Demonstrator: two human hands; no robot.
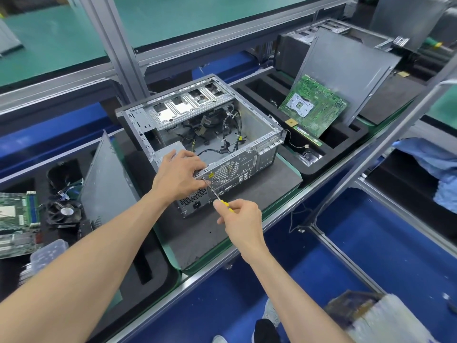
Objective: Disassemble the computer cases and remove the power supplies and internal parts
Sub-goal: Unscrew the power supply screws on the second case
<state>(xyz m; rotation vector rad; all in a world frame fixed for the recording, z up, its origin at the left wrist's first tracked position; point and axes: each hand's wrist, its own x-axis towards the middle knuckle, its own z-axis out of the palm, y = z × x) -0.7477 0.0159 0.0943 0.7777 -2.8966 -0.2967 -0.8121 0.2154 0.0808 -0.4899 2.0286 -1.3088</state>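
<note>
One view only, from the head camera, looking down on both bare hands at an open computer case (210, 134) lying on its side on a dark grey mat (217, 226) on the surface. Side panel off, interior exposed: black cable bundles (222, 134) loose inside, silver drive bays (183, 107) along the far edge. Power supply (195, 201) seated in the near left corner of the case, its vent grille and mains socket facing the camera.

Left hand (179, 174) draped over the near top edge of the case above the power supply, fingers curled round the rim, grip closed on the metal. Right hand (241, 220) just in front of the rear panel, fingers pinched round the yellow handle of a screwdriver (217, 195), grip closed on it. Shaft angled up and left, tip at a screw on the rear panel right beside the left fingertips.

To the right, a black foam tray (291, 157) with a green motherboard (316, 107) propped in a slot, a grey side panel (346, 73) leaning behind it. To the left, another grey panel (106, 179) standing upright, a black fan (64, 211) near it, and a second green board (17, 219) at the frame edge. Blue cloth (437, 169) at far right.
</note>
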